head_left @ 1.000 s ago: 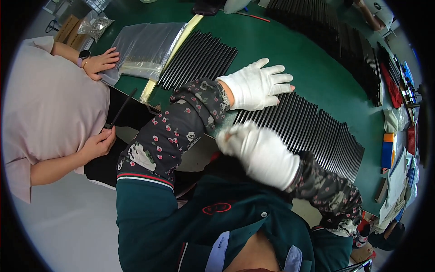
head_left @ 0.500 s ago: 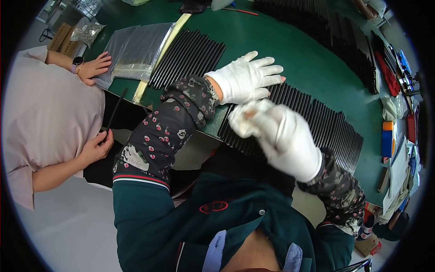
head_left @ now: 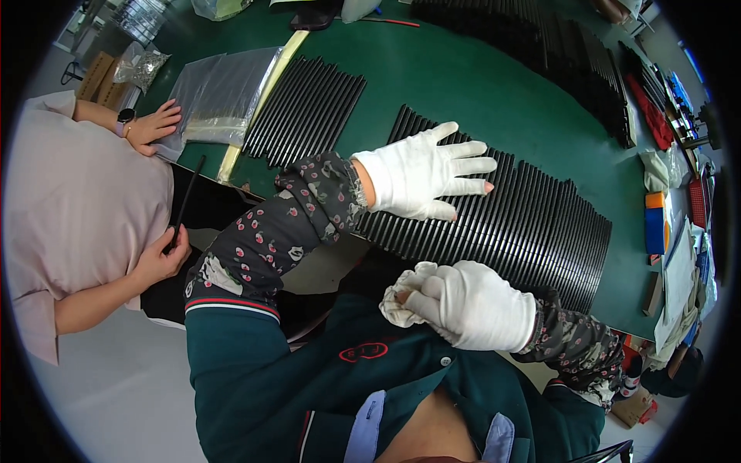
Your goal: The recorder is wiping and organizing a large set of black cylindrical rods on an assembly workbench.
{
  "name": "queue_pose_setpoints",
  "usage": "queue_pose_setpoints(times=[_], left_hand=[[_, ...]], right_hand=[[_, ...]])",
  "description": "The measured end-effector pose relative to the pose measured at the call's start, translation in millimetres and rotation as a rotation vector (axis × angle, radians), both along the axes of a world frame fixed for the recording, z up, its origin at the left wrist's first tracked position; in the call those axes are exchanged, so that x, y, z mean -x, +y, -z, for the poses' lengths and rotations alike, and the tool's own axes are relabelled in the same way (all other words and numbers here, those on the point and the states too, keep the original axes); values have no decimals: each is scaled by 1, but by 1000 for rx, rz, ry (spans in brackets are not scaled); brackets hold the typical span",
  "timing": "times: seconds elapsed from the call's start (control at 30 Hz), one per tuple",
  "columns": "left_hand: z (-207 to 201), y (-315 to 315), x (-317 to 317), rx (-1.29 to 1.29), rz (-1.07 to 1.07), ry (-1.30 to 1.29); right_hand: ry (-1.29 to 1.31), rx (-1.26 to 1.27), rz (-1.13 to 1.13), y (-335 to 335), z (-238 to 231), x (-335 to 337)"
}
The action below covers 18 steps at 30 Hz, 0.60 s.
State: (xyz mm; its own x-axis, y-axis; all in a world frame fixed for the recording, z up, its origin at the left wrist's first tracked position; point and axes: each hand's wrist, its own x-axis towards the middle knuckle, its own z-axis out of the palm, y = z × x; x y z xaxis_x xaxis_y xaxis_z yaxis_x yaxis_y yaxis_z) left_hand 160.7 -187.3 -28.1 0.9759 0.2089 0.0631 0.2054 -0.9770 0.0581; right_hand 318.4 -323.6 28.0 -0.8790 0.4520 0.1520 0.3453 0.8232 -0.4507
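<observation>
My left hand (head_left: 424, 176), in a white glove, lies flat with fingers spread on a long row of thin black strips (head_left: 532, 231) laid side by side on the green table (head_left: 463, 85). My right hand (head_left: 471, 305), also gloved, is pulled back near my chest, off the strips, and its fingers are closed around a crumpled white cloth (head_left: 397, 297).
A second batch of black strips (head_left: 305, 112) lies to the left, beside a clear plastic bag (head_left: 216, 96) that a co-worker's hand (head_left: 154, 123) presses down. The co-worker's other hand (head_left: 166, 255) holds a single black strip. More black stacks (head_left: 540, 38) sit at the far edge.
My right hand has drawn back from the strips toward my body with the cloth. My left hand has stayed flat on the strips.
</observation>
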Motion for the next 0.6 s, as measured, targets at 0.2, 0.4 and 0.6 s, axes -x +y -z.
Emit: queue_pose_setpoints(times=[0.2,0.4,0.6], left_hand=[[-5,8,29,-3,-38,48],[0,16,27,-50,-135,-140],[-4,16,17,-32,-173,78]], right_hand=[[-15,3,4,3,-2,-1],[269,-66,185,36,-11,-2],[-73,-301,268,35,24,23]])
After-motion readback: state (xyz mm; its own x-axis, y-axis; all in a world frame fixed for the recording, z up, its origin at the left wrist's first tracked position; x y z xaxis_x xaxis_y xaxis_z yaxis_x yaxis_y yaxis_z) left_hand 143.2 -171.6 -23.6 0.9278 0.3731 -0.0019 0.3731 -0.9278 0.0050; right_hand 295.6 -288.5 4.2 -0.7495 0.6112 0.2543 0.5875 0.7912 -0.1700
